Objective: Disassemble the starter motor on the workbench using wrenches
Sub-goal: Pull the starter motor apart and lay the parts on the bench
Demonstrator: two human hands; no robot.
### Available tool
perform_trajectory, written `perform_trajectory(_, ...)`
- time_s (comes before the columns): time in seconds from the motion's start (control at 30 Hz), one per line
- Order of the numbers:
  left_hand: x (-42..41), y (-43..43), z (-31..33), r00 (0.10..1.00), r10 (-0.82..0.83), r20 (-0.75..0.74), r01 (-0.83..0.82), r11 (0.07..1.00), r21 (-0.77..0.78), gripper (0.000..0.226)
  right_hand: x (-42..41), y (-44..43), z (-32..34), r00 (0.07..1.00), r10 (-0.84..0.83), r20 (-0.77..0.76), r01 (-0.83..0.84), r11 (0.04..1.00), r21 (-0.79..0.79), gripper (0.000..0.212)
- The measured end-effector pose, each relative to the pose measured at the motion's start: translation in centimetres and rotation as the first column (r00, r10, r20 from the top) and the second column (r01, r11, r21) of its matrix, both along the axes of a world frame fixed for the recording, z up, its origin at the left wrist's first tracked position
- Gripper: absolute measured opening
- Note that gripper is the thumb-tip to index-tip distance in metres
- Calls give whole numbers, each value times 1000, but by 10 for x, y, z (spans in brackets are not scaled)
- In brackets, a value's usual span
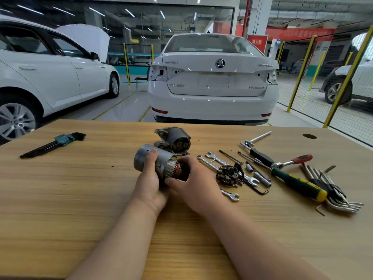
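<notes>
The grey cylindrical motor housing is held above the wooden workbench by my left hand, whose fingers curl round it. From its open end sticks the armature with copper windings, and my right hand grips that end. Behind them lies the drive end housing with its gears showing. The brush holder plate rests to the right on two open-end wrenches. A smaller wrench lies in front of it.
A folding hex key set lies at the left of the bench. On the right are a ratchet handle, a T-bar, a green-yellow screwdriver and several loose hex keys. White cars stand beyond the bench's far edge.
</notes>
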State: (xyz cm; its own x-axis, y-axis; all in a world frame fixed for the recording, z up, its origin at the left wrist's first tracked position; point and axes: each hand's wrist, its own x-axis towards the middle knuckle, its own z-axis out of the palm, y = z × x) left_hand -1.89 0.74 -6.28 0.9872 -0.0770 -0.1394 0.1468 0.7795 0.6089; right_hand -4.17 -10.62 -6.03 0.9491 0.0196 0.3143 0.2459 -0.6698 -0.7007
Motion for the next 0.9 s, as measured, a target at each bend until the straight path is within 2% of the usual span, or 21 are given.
perform_trajectory(0.17, 3, 2, -3, 999, 40, -6, -40, 999, -7, 75, -2, 0, 1, 1000, 17, 6, -17, 999, 29, 55)
perform_trajectory(0.33, 4, 7, -2, 997, 74, -14, -74, 997, -1, 72, -4, -4, 1, 999, 40, 18, -39, 999, -24, 56)
perform_trajectory(0.5, 10, 30, -1, 958, 272, -94, -270, 962, 33, 44, -5, -22, -1, 998, 42, 35, -39, 996, -83, 50)
perform_trajectory(0.57, 13, 39, -1, 909, 405, -102, -387, 908, 158, 40, -3, -28, 1, 1000, 16, 0, -16, 995, -103, 50)
perform_trajectory(0.6, 14, 43, -2, 876, 479, -58, -441, 843, 307, 39, -2, -31, 2, 1000, 5, -14, -7, 992, -127, 50)
perform_trajectory(0.63, 15, 45, -4, 847, 532, 26, -478, 739, 475, 42, -2, -33, 3, 1000, -2, -15, 0, 987, -160, 51)
perform_trajectory(0.7, 14, 48, -6, 828, 520, 208, -489, 489, 723, 55, -1, -34, 3, 1000, -3, 11, 6, 968, -250, 50)
perform_trajectory(0.73, 14, 49, -7, 850, 464, 249, -453, 403, 796, 62, -1, -34, 3, 1000, 2, 28, 7, 955, -295, 49)
perform_trajectory(0.8, 15, 50, -7, 912, 335, 238, -334, 268, 904, 72, 0, -30, -1, 998, -3, 63, 26, 928, -371, 49)
perform_trajectory(0.83, 16, 51, -5, 934, 288, 212, -268, 171, 948, 74, 2, -27, -2, 997, -14, 77, 44, 915, -402, 50)
perform_trajectory(0.9, 18, 51, 1, 955, 230, 188, -174, -80, 981, 75, 6, -18, -5, 996, -45, 82, 77, 889, -451, 52)
